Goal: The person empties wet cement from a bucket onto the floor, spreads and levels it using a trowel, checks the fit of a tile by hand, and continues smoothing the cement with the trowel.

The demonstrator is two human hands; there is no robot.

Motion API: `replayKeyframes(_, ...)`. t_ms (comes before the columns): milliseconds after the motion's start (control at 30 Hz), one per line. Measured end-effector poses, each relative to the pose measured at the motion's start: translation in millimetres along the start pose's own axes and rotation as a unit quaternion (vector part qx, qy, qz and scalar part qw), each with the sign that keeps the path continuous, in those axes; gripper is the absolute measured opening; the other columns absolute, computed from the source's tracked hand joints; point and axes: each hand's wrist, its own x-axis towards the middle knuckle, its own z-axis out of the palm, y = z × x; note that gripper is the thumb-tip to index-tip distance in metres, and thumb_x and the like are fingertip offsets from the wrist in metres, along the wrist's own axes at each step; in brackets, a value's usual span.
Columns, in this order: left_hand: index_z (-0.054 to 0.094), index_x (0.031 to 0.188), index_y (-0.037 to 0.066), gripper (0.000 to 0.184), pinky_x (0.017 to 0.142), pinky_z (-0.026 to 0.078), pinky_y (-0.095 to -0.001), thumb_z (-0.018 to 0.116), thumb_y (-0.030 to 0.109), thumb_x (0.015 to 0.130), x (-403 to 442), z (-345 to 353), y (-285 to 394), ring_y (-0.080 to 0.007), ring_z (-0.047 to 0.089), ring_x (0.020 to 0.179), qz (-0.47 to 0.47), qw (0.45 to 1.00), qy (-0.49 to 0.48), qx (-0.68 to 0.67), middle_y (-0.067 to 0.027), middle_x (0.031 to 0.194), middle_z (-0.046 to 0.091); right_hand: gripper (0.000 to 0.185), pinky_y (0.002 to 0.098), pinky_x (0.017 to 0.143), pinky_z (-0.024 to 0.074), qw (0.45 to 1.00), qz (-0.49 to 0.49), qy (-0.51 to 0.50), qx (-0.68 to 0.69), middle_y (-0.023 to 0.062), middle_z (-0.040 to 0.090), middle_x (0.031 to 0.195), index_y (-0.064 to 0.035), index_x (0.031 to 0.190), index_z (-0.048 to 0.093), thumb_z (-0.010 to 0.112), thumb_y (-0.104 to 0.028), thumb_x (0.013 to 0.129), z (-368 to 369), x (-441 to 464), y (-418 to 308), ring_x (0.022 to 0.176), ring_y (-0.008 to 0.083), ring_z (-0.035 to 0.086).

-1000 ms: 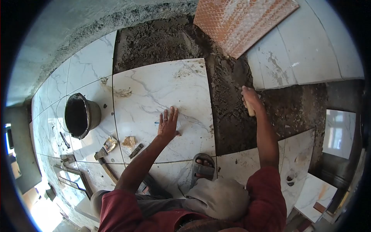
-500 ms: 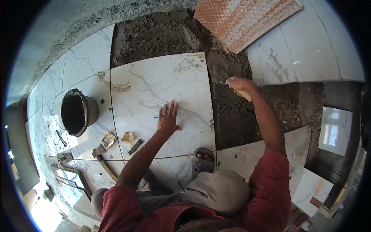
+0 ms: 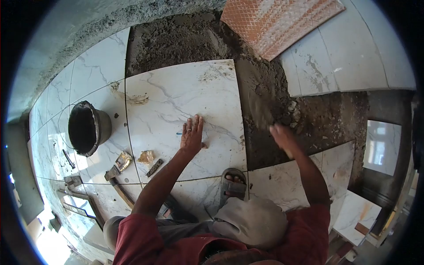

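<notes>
My left hand (image 3: 191, 134) lies flat on a large white marbled tile (image 3: 176, 97), its fingers stretched out and a ring on one of them. A small blue mark shows beside it. My right hand (image 3: 285, 139) is closed around the pale handle of a trowel (image 3: 260, 110), whose blade is smeared by motion. The blade is over the wet grey mortar (image 3: 265, 150) along the tile's right edge. Rough mortar (image 3: 172, 44) also fills the gap beyond the tile's far edge.
A black bucket (image 3: 105, 127) stands on the tiles at left, with a hammer (image 3: 118, 187) and torn wrapper scraps (image 3: 123, 161) nearby. An orange-backed tile (image 3: 278, 26) leans at the far right by a white tiled step (image 3: 335, 62). My sandalled foot (image 3: 233, 183) rests at the tile's near edge.
My right hand has drawn the trowel back toward me, from the far part of the mortar strip to its nearer part. My left hand has stayed in place on the tile.
</notes>
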Motion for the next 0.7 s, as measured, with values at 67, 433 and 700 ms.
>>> replayKeyframes(67, 0.006, 0.145, 0.006, 0.12, 0.111, 0.017, -0.0493, 0.084, 0.031, 0.057, 1, -3, 2, -0.0382, 0.015, 0.138, 0.006, 1.0, 0.004, 0.0, -0.0153, 0.151, 0.013, 0.053, 0.0421, 0.065, 0.0455, 0.989, 0.09, -0.01, 0.114, 0.0186, 0.059, 0.077, 0.0063, 0.098, 0.055, 0.038, -0.043, 0.094, -25, 50, -16, 0.064, 0.029, 0.057)
replayKeyframes(433, 0.003, 0.145, 0.006, 0.121, 0.111, 0.016, -0.0506, 0.083, 0.034, 0.058, 2, 2, 2, -0.0382, 0.015, 0.137, -0.006, 1.0, -0.002, 0.023, -0.0159, 0.151, 0.011, 0.045, 0.0344, 0.05, 0.0381, 0.974, 0.087, -0.181, 0.106, 0.0046, 0.05, 0.067, -0.0051, 0.092, 0.057, 0.044, -0.048, 0.089, -80, 92, -3, 0.055, 0.016, 0.045)
replayKeyframes(700, 0.006, 0.145, 0.006, 0.12, 0.109, 0.02, -0.0525, 0.083, 0.035, 0.057, 3, 3, 1, -0.0405, 0.019, 0.136, 0.008, 0.999, 0.013, 0.031, -0.0166, 0.15, 0.014, 0.038, 0.0414, 0.061, 0.0448, 0.961, 0.076, -0.265, 0.006, 0.0115, 0.058, 0.075, -0.0036, 0.093, 0.056, 0.046, -0.041, 0.091, -2, -54, 40, 0.067, 0.0246, 0.057)
